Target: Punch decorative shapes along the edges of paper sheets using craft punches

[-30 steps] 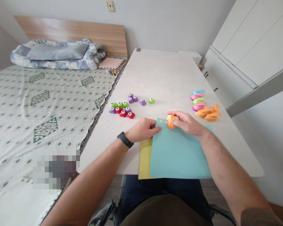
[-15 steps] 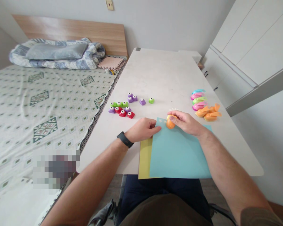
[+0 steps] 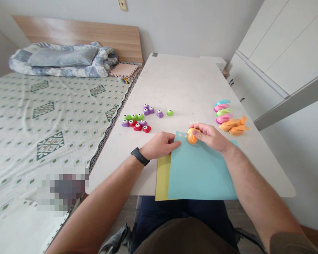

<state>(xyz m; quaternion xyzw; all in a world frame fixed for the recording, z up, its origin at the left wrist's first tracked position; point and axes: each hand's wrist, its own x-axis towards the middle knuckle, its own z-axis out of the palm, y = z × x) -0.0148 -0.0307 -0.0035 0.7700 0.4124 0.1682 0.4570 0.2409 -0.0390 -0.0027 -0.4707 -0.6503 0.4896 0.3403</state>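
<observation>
A sheet of blue paper (image 3: 201,173) lies over yellow paper (image 3: 163,180) at the near edge of the table. My left hand (image 3: 163,143) pinches the blue sheet's upper left corner between thumb and fingers. My right hand (image 3: 212,137) is closed around an orange craft punch (image 3: 192,136), thumb on top, at the sheet's upper edge. Two small flower-shaped cutouts (image 3: 182,135) show in the paper between the punch and the left corner. Just beyond the punch, pale marks or scraps (image 3: 194,123) lie partly hidden by my right fingers.
Small purple, green and red punches (image 3: 137,126) stand left of the paper on the white table (image 3: 180,81). Several larger lever punches (image 3: 224,111) and orange ones (image 3: 234,127) lie to the right. A bed (image 3: 76,106) adjoins the left side; white cabinets (image 3: 275,63) stand right.
The thumb of my right hand and the orange craft punch have shifted very slightly to the right. My left hand keeps its hold on the blue paper's corner.
</observation>
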